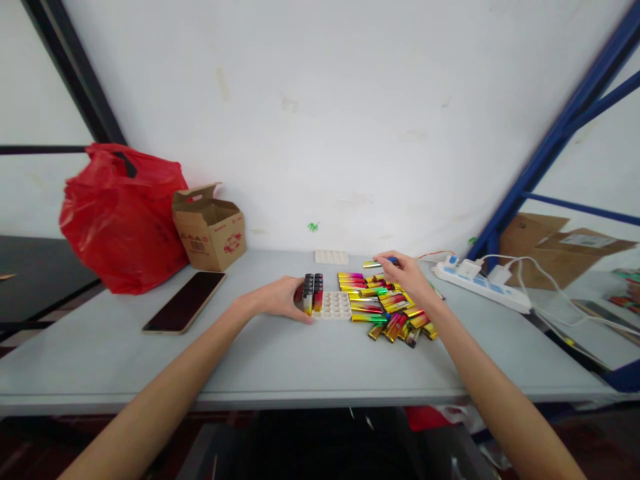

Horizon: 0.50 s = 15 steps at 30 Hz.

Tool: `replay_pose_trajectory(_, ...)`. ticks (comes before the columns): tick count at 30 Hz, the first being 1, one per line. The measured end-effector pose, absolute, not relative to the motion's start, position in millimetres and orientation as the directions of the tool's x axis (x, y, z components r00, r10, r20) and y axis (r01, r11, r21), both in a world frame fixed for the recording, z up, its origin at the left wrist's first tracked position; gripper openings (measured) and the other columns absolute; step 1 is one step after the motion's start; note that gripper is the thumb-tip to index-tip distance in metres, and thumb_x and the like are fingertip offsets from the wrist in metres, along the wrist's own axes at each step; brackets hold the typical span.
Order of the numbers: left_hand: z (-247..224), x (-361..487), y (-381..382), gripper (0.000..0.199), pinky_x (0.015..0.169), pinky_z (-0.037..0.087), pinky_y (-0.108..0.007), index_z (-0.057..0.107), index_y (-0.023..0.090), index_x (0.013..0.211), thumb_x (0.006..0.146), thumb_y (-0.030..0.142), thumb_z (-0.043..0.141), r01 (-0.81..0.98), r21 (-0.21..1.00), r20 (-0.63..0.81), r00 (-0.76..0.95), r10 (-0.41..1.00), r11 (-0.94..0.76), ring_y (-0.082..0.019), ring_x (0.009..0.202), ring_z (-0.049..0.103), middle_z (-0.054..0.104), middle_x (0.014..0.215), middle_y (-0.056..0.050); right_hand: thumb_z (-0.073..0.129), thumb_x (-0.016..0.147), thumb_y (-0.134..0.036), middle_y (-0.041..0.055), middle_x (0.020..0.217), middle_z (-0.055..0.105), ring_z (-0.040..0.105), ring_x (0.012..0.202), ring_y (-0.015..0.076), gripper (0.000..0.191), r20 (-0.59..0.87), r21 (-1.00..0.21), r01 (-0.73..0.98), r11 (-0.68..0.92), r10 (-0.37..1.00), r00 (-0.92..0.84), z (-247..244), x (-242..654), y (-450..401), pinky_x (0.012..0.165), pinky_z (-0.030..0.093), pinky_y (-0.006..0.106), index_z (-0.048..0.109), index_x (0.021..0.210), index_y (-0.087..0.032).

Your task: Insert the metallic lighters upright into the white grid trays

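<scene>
The right hand, right of centre in the frame, has its thumb and fingers pinched on a single lighter, held near level with its yellow-and-silver end pointing toward the left of the frame. This hand is above the far part of the lighter pile; its forearm runs up from the lower right corner. The left hand, at the centre of the frame, is curved about the left end of the white tray, thumb at the near side. Its fingers are partly hidden behind the standing lighters; whether it grips them cannot be told. These lighters stand upright, black tops up, in two columns at the left of the tray; the cells to their right are bare. The left forearm enters from the lower left. The pile lies just right of the tray on the grey tabletop. A second white tray rests beyond, near the wall; a phone lies at left, a power strip at right
</scene>
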State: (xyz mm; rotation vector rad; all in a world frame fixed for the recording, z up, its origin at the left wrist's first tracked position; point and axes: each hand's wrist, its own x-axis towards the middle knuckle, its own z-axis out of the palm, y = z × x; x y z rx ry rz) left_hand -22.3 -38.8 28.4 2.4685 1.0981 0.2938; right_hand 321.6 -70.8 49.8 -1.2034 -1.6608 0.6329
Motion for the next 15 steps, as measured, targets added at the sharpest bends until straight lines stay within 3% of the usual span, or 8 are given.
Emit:
replay_pose_trajectory(3, 29.6, -21.9, -40.3, 0.075, 0.064, 0.046, -0.029, 0.064, 0.017, 0.102, 0.056, 0.074, 0.082, 0.657, 0.456, 0.014, 0.669, 0.743, -0.6, -0.022, 0.077, 0.061, 0.07, 0.092, -0.004, 0.072, 0.082, -0.064, -0.0031, 0.065, 0.055, 0.046, 0.059, 0.0126, 0.05, 0.384, -0.875, 0.278, 0.397, 0.918, -0.101, 51.0, 283.2, -64.2, 0.056, 0.038, 0.026, 0.072, 0.1, -0.017)
replay_pose_trajectory(8, 29.5, -22.1, -40.8, 0.074, 0.064, 0.045, -0.028, 0.065, 0.017, 0.104, 0.058, 0.073, 0.082, 0.64, 0.472, 0.013, 0.683, 0.73, -0.607, -0.021, 0.077, 0.061, 0.069, 0.092, -0.003, 0.053, 0.091, -0.076, 0.0012, 0.073, 0.06, 0.055, 0.071, 0.0165, 0.06, 0.343, -0.916, 0.138, 0.376, 0.915, -0.213, 32.5, 243.2, -62.7, 0.067, 0.049, 0.029, 0.066, 0.081, -0.019)
replay_pose_trajectory(11, 29.4, -22.1, -40.7, 0.074, 0.065, 0.045, -0.029, 0.065, 0.017, 0.107, 0.059, 0.071, 0.083, 0.629, 0.478, 0.026, 0.687, 0.726, -0.613, -0.022, 0.078, 0.061, 0.069, 0.093, -0.003, 0.055, 0.091, -0.075, 0.0031, 0.086, 0.063, 0.06, 0.081, 0.019, 0.055, 0.263, -0.958, 0.029, 0.285, 0.915, -0.307, 19.8, 235.4, -70.7, 0.074, 0.054, 0.032, 0.063, 0.086, -0.021)
replay_pose_trajectory(15, 29.8, -21.8, -40.8, 0.073, 0.064, 0.044, -0.028, 0.065, 0.017, 0.107, 0.06, 0.07, 0.082, 0.626, 0.47, 0.03, 0.693, 0.72, -0.622, -0.021, 0.076, 0.06, 0.069, 0.09, -0.003, 0.057, 0.093, -0.07, -0.0003, 0.082, 0.058, 0.057, 0.069, 0.0152, 0.048, 0.206, -0.977, -0.14, 0.162, 0.887, -0.414, 15.7, 229.5, -82.2, 0.068, 0.054, 0.032, 0.059, 0.1, -0.023)
